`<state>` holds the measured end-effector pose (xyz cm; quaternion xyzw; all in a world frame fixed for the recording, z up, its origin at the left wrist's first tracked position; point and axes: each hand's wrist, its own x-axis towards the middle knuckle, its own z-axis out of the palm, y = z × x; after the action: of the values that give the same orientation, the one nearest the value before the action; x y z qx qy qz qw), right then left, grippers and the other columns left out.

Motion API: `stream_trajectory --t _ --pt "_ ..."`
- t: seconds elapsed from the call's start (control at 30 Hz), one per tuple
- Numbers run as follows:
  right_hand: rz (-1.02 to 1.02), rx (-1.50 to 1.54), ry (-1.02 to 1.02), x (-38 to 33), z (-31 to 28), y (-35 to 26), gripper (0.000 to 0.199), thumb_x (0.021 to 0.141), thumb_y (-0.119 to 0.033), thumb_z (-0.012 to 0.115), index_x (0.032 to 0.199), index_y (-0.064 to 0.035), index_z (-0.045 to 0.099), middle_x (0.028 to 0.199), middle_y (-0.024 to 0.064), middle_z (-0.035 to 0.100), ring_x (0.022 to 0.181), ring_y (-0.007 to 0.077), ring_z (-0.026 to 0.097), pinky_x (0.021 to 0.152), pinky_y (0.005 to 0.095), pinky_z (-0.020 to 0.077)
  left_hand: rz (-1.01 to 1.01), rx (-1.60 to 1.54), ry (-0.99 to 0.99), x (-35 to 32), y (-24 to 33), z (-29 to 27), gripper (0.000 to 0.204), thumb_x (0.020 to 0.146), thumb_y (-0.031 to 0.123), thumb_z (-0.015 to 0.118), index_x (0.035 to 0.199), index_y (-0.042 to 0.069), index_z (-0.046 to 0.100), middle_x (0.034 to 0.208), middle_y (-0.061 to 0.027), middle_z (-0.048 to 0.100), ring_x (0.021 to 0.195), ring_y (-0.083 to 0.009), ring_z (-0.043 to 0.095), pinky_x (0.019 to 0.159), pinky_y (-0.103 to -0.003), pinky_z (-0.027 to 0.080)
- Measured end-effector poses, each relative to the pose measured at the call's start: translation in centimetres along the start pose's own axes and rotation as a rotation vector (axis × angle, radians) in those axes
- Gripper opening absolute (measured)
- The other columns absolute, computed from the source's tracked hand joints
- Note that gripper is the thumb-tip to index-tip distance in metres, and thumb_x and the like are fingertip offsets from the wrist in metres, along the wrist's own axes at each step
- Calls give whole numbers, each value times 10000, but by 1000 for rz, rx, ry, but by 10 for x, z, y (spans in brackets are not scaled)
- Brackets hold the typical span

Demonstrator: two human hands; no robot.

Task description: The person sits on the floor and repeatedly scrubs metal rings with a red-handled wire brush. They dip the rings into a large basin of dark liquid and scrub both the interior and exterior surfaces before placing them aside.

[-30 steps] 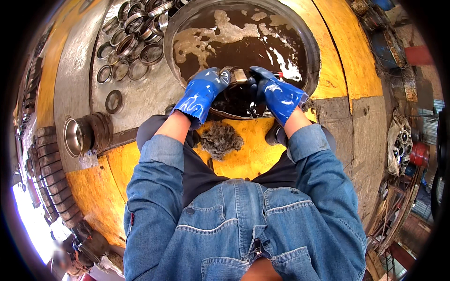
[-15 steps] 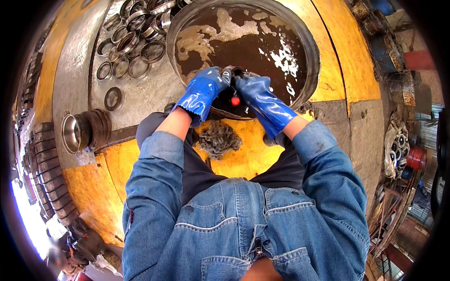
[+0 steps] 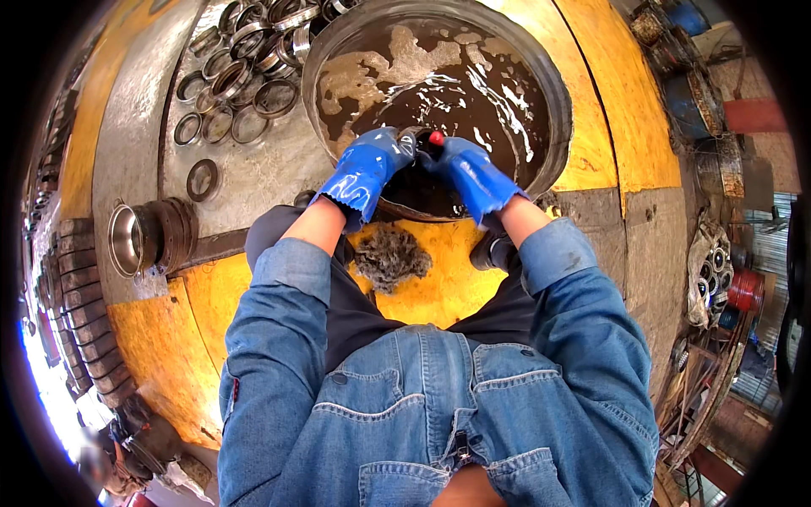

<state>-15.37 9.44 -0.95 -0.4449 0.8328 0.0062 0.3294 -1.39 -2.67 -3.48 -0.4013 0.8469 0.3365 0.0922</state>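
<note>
Both my hands wear blue rubber gloves and meet over the near side of a large round tub of dark, foamy liquid. My left hand is closed round a dark, ring-like part, mostly hidden by the gloves. Against it, the fingers of my right hand are closed on a small dark tool with a red end; its kind is not clear. A matted grey wad of fibres lies on the yellow floor between my feet, just below the tub.
Many loose metal rings are heaped left of the tub, with a single ring nearer me. A row of larger rings stands at the left. Drums and a bag of round parts line the right side.
The red end has risen from below my fingers to above them. My right hand has shifted slightly left and turned, and fresh ripples show in the liquid.
</note>
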Motion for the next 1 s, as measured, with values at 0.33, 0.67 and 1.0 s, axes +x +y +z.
stream_trajectory --t 0.33,0.67,1.0 --pt "407 1606 -229 17 -2 44 243 1007 -328 681 1110 -109 693 791 30 666 566 139 601 443 266 466 14 -11 -19 2 9 3 621 1037 551 436 1253 38 713 1276 -252 694 1223 -432 643 1070 -494 496" --pt "-40 114 -108 -43 -19 -14 362 944 -380 678 1174 -112 752 1091 151 778 1062 384 726 879 455 582 45 -15 -20 6 -12 7 614 1013 556 503 1219 18 717 1224 -269 707 1185 -444 653 1033 -493 512" --pt "-344 761 -37 -22 9 40 458 886 -477 732 1073 -62 776 885 131 751 824 255 714 787 399 544 79 -94 186 -27 10 8 568 966 471 648 1310 20 680 1185 -259 735 1136 -404 700 978 -446 544"
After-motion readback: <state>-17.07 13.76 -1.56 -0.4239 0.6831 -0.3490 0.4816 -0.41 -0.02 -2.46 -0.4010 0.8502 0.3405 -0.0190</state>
